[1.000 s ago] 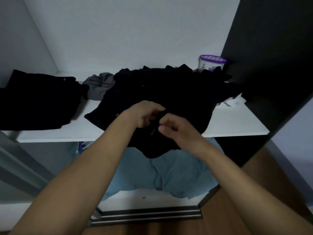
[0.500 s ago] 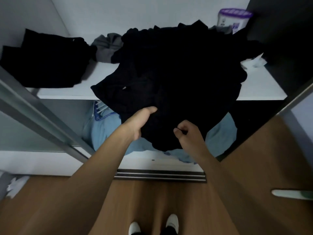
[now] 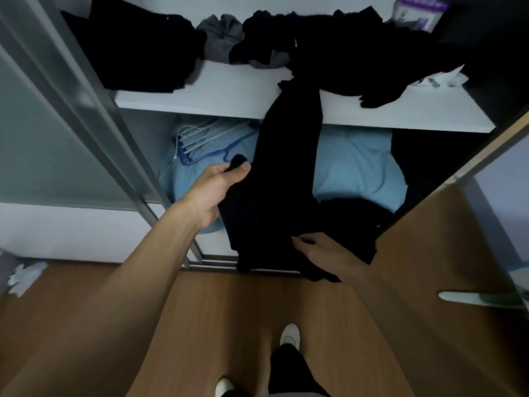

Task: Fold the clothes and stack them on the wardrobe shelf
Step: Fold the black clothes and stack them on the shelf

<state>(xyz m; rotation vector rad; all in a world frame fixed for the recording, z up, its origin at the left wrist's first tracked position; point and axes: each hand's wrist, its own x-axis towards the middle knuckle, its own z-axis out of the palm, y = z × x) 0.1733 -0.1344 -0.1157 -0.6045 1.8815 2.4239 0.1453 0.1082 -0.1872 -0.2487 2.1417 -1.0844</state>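
Observation:
A long black garment (image 3: 283,179) hangs from the white wardrobe shelf (image 3: 229,93) down past its front edge. My left hand (image 3: 217,190) grips its left edge with thumb and fingers curled round the cloth. Lower down, my right hand (image 3: 323,250) holds the garment's bottom part, its fingers partly hidden in the fabric. The garment's upper end still lies in a loose black pile (image 3: 357,55) on the shelf's right half. A stack of black clothes (image 3: 134,50) sits on the shelf's left, with a grey garment (image 3: 220,35) behind.
A purple-lidded tub (image 3: 418,10) stands at the shelf's back right. Below the shelf lie light blue fabric (image 3: 352,167) and hangers (image 3: 200,141). A frosted sliding door (image 3: 57,110) stands left, a dark panel right. The floor is wood; my feet are at the bottom.
I pulled the black garment off the shelf pile, down and towards me. Both hands moved lower and apart, and the view tilted down to the floor.

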